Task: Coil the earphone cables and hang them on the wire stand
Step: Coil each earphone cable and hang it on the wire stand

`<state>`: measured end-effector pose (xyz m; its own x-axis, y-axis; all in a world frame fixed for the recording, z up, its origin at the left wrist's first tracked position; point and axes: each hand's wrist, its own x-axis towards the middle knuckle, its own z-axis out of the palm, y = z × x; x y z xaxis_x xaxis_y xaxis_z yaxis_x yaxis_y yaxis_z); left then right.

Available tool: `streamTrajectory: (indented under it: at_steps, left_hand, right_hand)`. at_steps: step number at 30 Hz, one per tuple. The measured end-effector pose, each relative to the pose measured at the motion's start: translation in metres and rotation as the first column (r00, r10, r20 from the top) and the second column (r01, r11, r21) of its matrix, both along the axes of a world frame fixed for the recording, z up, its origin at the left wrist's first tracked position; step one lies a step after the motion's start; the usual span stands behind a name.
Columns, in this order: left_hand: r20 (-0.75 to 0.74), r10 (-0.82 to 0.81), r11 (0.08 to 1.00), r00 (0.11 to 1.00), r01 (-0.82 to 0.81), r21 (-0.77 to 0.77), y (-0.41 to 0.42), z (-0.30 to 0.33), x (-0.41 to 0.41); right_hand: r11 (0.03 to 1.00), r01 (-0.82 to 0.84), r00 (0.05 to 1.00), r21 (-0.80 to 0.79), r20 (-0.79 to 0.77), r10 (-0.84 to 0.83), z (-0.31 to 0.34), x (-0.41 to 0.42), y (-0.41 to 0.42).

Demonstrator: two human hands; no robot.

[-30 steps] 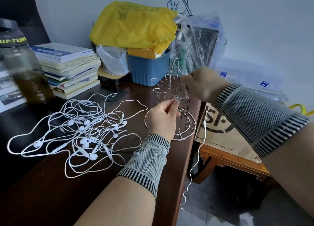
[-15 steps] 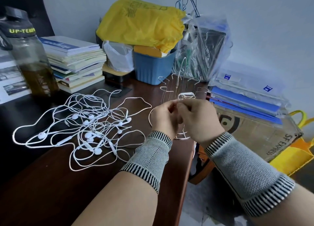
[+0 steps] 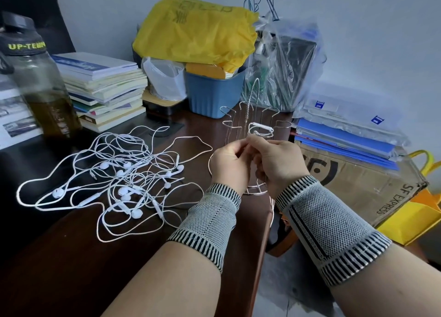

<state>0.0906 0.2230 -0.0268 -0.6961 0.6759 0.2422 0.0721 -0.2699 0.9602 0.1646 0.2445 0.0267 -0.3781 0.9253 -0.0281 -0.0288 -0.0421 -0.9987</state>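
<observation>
A silver wire stand (image 3: 253,116) rises near the right edge of the dark wooden table (image 3: 71,269). Both hands meet just in front of it. My left hand (image 3: 229,166) and my right hand (image 3: 279,164) pinch a white earphone cable between them; its small coil (image 3: 261,130) with an inline remote shows just above my fingers, against the stand's wires. One strand (image 3: 272,211) of that cable hangs down past my right wrist over the table edge. A tangled pile of several white earphones (image 3: 119,176) lies on the table to the left.
At the back stand a stack of books (image 3: 102,90), a dark water bottle (image 3: 35,85), a blue bin (image 3: 214,92) under a yellow bag (image 3: 195,32), and plastic bags. Right of the table sit blue folders (image 3: 346,140) on a cardboard box (image 3: 358,180).
My right hand came down from the top of the stand and back to meet my left hand. The hanging cable became shorter, and a coil now shows above my fingers.
</observation>
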Motion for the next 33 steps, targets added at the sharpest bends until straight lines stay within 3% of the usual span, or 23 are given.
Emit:
streamTrajectory:
  at_steps: [6,15,21,30,33]
  left_hand:
    - [-0.008,-0.018,1.000,1.000,0.018,-0.004,0.003,-0.001,0.000]
    - [-0.221,-0.014,0.998,0.975,0.000,-0.062,-0.004,-0.001,-0.001]
    - [-0.236,0.016,0.997,0.972,-0.033,-0.071,-0.007,0.003,-0.001]
    - [-0.176,-0.010,0.997,0.984,-0.002,-0.071,-0.008,0.004,0.000]
    - [-0.196,-0.001,0.996,0.981,-0.015,-0.083,-0.008,0.004,0.001]
  right_hand:
    - [0.996,0.089,0.984,0.015,0.155,-0.090,0.002,-0.005,0.004]
    - [0.978,0.046,0.998,-0.205,0.044,-0.038,0.000,0.007,0.001]
    - [0.967,-0.049,0.998,-0.251,0.024,0.057,-0.005,0.013,0.002]
    - [0.953,-0.228,0.973,-0.197,-0.009,0.231,-0.016,0.034,0.001]
    - [0.960,-0.261,0.965,-0.101,0.012,0.263,-0.017,0.039,-0.001]
